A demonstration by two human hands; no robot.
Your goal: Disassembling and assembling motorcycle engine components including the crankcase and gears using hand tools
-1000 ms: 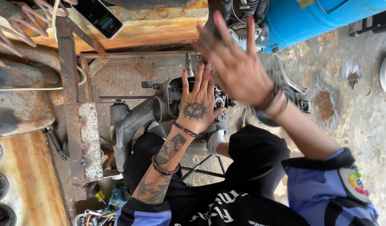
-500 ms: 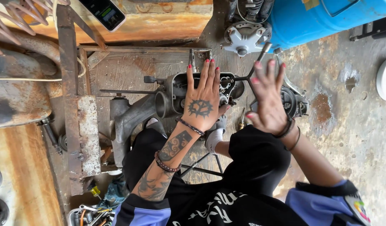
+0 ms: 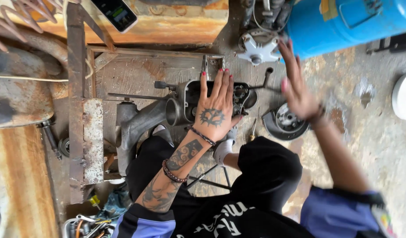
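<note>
Our left hand [image 3: 216, 112] has its fingers [image 3: 204, 86] straight and slightly fanned, red nails up, the palm facing down over the open top of a dark metal engine casing [image 3: 192, 99]; we cannot tell whether the palm rests on it or hovers just above. It pinches nothing. Our right hand [image 3: 297, 86] is raised and blurred, fingers loosely spread and empty, held in the air above a round metal cover [image 3: 286, 123] that lies on the concrete floor [image 3: 370, 145] just right of the casing. The casing sits on the floor directly ahead of our knees, its short open pipe mouth [image 3: 173, 112] facing left toward a grey cast part [image 3: 132, 125]. A screwdriver [image 3: 253, 130] lies between the casing and the round cover. Beyond the right hand a white star-shaped hub [image 3: 258, 49] sits beside a blue drum [image 3: 344, 24]. To the left a rusty steel frame [image 3: 76, 101] runs up and down the view, and a phone [image 3: 116, 13] lies on the rusted sheet above it. Loose tools [image 3: 86, 222] are piled near our left elbow.
</note>
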